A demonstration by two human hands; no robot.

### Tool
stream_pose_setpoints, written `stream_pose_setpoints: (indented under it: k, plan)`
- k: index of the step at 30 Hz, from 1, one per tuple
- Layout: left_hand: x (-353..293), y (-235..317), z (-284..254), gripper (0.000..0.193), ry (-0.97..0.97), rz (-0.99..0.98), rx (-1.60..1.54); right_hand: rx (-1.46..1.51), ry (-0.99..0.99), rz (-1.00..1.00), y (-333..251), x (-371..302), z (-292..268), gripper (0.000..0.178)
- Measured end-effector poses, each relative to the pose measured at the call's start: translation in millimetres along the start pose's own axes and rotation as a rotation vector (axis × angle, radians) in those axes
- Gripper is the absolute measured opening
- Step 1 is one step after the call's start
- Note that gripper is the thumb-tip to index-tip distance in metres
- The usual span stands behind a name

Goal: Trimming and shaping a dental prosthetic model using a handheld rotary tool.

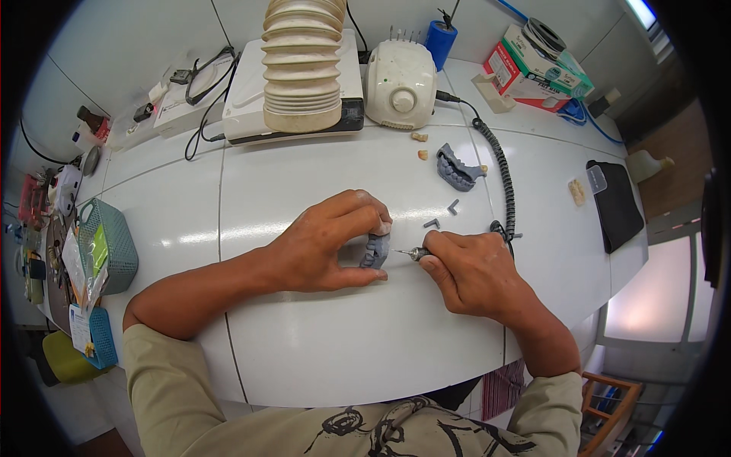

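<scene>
A grey dental model (375,252) with a row of teeth is gripped between the thumb and fingers of my left hand (335,236), over the middle of the white table. My right hand (476,270) is closed round a rotary handpiece (416,254), whose thin bur points left at the model's side. Whether the bur touches the model I cannot tell; a narrow gap seems to show. Beyond my right hand lies a second grey dental model (459,167). Two small grey angled pieces, one nearer (432,223) and one farther (454,206), rest between it and my hand.
A coiled black cord (499,164) runs from a white control unit (401,85) toward my right hand. A ribbed extraction hose (302,68) stands at the back. Green basket (114,247) at left; black pouch (613,206) at right. Small tooth-coloured pieces (422,154) lie near the control unit.
</scene>
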State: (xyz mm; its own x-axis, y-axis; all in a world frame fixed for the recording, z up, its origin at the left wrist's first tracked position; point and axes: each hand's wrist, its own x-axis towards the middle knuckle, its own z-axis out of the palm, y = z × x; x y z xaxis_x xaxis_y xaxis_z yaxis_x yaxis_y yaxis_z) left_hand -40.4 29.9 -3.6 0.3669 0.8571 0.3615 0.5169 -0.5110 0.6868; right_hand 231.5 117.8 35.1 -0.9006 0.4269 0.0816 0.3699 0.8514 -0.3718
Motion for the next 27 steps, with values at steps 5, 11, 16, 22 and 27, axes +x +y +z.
stream_pose_setpoints:
  k: [5, 11, 16, 22, 27]
  plan:
    - [-0.8, -0.8, 1.7, 0.051, 0.029, -0.003, 0.054, -0.023, 0.005, 0.054, -0.2, -0.7, 0.9, 0.028]
    - [-2.4, -2.0, 3.8, 0.053, 0.026, -0.024, 0.063, -0.054, 0.006, 0.066, -3.5, 1.4, 4.3, 0.029]
    - [-1.3, -3.4, 4.3, 0.054, 0.014, -0.02, 0.066, -0.067, 0.005, 0.081, -4.2, 2.9, 5.1, 0.029]
    - [-1.9, -3.4, 4.1, 0.054, 0.016, -0.025, 0.057, -0.066, -0.006, 0.104, -6.2, 4.6, 3.5, 0.029]
    - [-1.6, -3.1, 3.3, 0.054, 0.009, -0.019, 0.063, -0.062, -0.015, 0.079, -5.6, 4.3, 1.3, 0.028]
